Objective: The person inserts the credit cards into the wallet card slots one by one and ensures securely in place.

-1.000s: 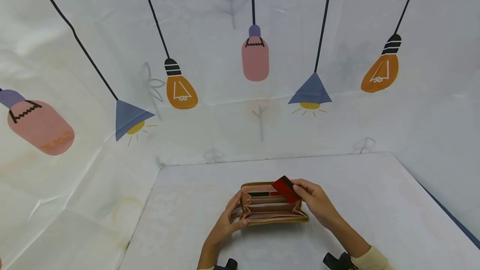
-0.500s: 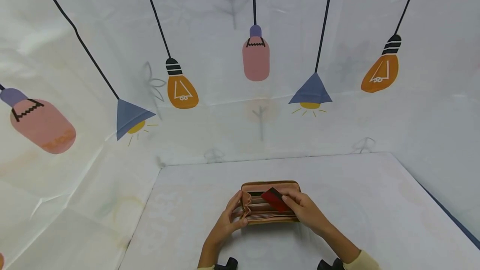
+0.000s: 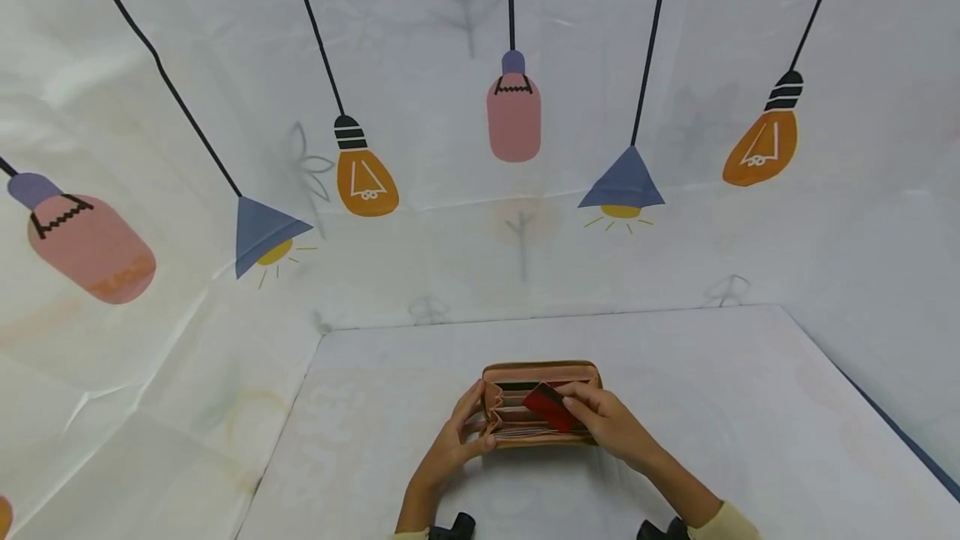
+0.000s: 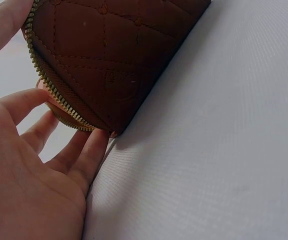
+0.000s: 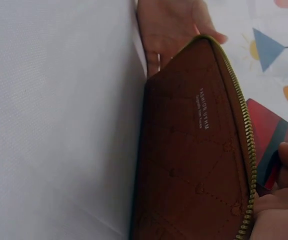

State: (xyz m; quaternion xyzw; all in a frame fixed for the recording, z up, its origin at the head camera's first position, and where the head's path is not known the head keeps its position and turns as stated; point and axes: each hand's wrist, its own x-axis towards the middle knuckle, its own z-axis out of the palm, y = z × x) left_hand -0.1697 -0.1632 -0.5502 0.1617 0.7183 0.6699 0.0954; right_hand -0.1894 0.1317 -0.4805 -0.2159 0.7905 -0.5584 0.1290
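A brown quilted zip wallet (image 3: 540, 371) stands unzipped on the white table, its pink compartments facing up in the head view. My left hand (image 3: 452, 442) grips its left end, thumb at the front edge and fingers behind. In the left wrist view, fingertips of that left hand (image 4: 49, 145) touch the zipped edge of the wallet (image 4: 109, 55). My right hand (image 3: 611, 423) pinches a red card (image 3: 550, 408) with a dark stripe, held tilted over the wallet's pockets. In the right wrist view the card (image 5: 270, 140) shows just past the gold zipper (image 5: 241, 105).
The white table (image 3: 390, 373) stretches around the wallet. Behind it rises a pale wall sheet (image 3: 442, 248) printed with lamps and bulbs. Dark wrist devices (image 3: 453, 527) sit on both wrists. Inside the wallet, a dark card edge (image 3: 517, 387) shows in a slot.
My right hand has brought the red card left and down from the wallet's right end to over its middle pockets, then slowed. The left hand has kept its grip.
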